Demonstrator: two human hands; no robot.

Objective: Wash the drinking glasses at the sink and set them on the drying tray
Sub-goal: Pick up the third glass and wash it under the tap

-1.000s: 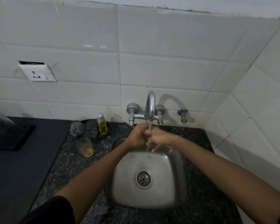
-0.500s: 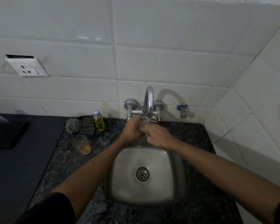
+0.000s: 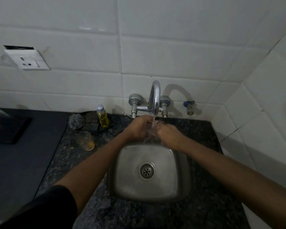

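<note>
Both the left hand point(image 3: 137, 128) and right hand point(image 3: 168, 133) grip a clear glass point(image 3: 151, 129) under the faucet point(image 3: 154, 98); turning it slowly should rinse every side.

- Sink point(image 3: 180, 176): brushed steel, dull sheen, faint water marks.
- Tap point(image 3: 155, 95): polished chrome, glossy.
- Counter point(image 3: 196, 215): dark speckled stone, smooth.
- Wall tiles point(image 3: 172, 55): white, glazed, glossy.
- Glass point(image 3: 84, 140) left of sink: clear, cloudy, orange residue.
- Bottle point(image 3: 102, 119): clear plastic, yellow liquid.
- Scrubber point(image 3: 75, 120): coiled steel wire, rough.
</note>
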